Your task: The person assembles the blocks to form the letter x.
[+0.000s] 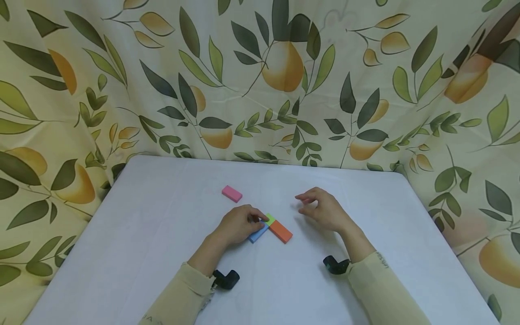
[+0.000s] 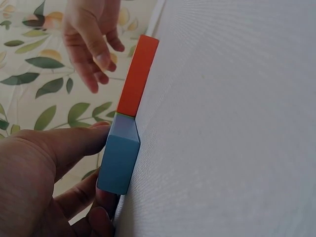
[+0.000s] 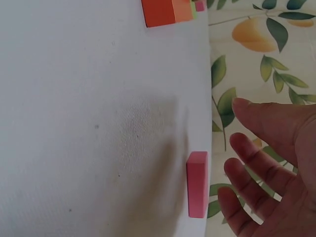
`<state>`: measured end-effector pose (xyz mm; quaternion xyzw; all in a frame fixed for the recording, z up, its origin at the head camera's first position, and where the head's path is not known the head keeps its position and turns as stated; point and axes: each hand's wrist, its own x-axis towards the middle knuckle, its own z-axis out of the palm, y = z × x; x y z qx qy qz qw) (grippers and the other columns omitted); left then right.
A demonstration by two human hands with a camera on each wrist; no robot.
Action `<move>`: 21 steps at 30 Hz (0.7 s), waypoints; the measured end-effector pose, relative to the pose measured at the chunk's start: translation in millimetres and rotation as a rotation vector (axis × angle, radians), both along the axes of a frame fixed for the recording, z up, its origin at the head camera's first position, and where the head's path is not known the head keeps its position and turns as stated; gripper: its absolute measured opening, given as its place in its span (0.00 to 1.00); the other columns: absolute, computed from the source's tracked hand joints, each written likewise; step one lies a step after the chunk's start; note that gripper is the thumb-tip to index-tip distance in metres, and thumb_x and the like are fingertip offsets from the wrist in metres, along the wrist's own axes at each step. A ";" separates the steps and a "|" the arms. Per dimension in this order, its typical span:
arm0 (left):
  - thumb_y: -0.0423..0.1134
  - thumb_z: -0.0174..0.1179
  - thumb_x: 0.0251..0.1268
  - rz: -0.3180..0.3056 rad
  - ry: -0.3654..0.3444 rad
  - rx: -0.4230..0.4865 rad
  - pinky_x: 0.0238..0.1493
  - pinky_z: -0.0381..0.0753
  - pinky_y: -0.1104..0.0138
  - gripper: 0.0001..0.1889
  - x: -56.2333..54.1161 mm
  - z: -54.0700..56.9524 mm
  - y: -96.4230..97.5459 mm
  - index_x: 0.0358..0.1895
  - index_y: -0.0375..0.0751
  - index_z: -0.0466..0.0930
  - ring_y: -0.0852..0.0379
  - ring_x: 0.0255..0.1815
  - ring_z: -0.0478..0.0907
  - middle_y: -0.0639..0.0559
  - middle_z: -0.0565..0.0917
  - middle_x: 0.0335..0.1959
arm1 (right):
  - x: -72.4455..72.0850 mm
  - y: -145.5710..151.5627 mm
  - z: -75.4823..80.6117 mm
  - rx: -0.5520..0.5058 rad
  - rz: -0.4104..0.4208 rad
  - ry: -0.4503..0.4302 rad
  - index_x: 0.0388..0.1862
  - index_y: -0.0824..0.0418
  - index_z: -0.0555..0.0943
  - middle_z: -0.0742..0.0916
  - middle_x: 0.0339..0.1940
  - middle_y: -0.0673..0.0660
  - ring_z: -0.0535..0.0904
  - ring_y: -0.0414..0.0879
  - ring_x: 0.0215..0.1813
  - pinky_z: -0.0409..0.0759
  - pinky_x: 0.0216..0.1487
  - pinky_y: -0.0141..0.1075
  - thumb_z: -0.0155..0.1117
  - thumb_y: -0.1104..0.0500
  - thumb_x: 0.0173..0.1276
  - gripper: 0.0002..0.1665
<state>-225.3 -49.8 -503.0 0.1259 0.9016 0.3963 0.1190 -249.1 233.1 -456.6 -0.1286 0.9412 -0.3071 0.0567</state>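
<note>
A blue block (image 1: 258, 234) lies on the table against a small green block (image 1: 270, 220), and an orange block (image 1: 281, 231) extends from the green one toward the right. My left hand (image 1: 239, 224) pinches the blue block (image 2: 119, 163), thumb on one side and curled fingers on the other; its fingertips partly cover the blue and green blocks in the head view. To the right, my right hand (image 1: 322, 210) is raised over the table with fingers spread loosely, holding nothing. Beside its fingertips in the right wrist view, a pink block (image 3: 197, 185) stands on the table, mostly hidden by the hand in the head view.
Another pink block (image 1: 232, 193) lies farther back, left of the joined blocks. A white cloth covers the table (image 1: 134, 216), and a leaf-and-fruit patterned curtain (image 1: 260, 113) hangs behind its back edge. Each wrist carries a small black camera (image 1: 226, 280).
</note>
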 end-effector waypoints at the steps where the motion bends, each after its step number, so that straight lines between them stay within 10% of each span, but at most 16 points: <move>1: 0.45 0.67 0.70 -0.001 -0.001 0.002 0.42 0.76 0.63 0.08 -0.1 -0.1 -0.2 0.47 0.66 0.90 0.59 0.40 0.78 0.63 0.82 0.38 | -0.8 0.3 0.2 -0.001 0.001 0.004 0.61 0.56 0.86 0.85 0.56 0.57 0.80 0.56 0.60 0.77 0.58 0.52 0.73 0.59 0.68 0.22; 21: 0.45 0.68 0.70 -0.004 -0.019 0.010 0.40 0.76 0.64 0.08 0.9 4.5 -1.4 0.48 0.65 0.90 0.59 0.38 0.78 0.62 0.82 0.38 | -13.0 9.1 7.0 0.041 0.018 0.018 0.61 0.61 0.85 0.86 0.58 0.61 0.78 0.61 0.63 0.72 0.67 0.61 0.71 0.65 0.67 0.22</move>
